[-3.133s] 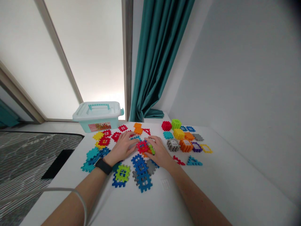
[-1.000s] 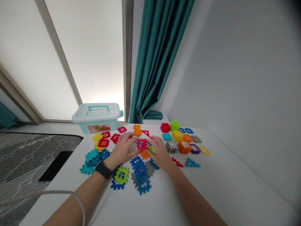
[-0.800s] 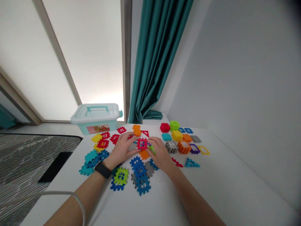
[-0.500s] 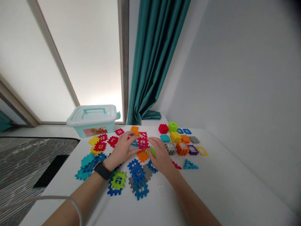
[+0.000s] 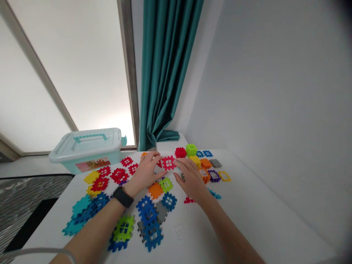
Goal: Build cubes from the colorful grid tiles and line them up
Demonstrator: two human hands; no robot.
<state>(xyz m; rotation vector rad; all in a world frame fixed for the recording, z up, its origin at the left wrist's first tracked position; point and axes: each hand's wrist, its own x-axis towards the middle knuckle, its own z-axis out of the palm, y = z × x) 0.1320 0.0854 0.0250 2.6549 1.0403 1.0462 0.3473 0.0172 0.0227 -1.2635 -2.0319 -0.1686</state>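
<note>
My left hand [image 5: 145, 172] lies open on the white table [image 5: 233, 220], its fingertips near a red waffle block [image 5: 168, 162]. My right hand [image 5: 191, 179] is also open, with its fingers spread and reaching toward that block's right edge. Below the gap between my hands lie a lime green block [image 5: 166, 184] and an orange block [image 5: 155, 190]. A blue block [image 5: 168, 201] sits a little nearer me. My left wrist wears a black watch [image 5: 123, 197].
Several flat blocks in red, yellow, teal and blue spread left and near me. Built cubes and small pieces crowd the back right. A pale teal lidded plastic box [image 5: 85, 150] stands at the back left, by a teal curtain [image 5: 162, 73] and a white wall.
The view has swung so everything sits further left and lower. The lime green piece has left my right hand and now lies on the table. My fingers have spread.
</note>
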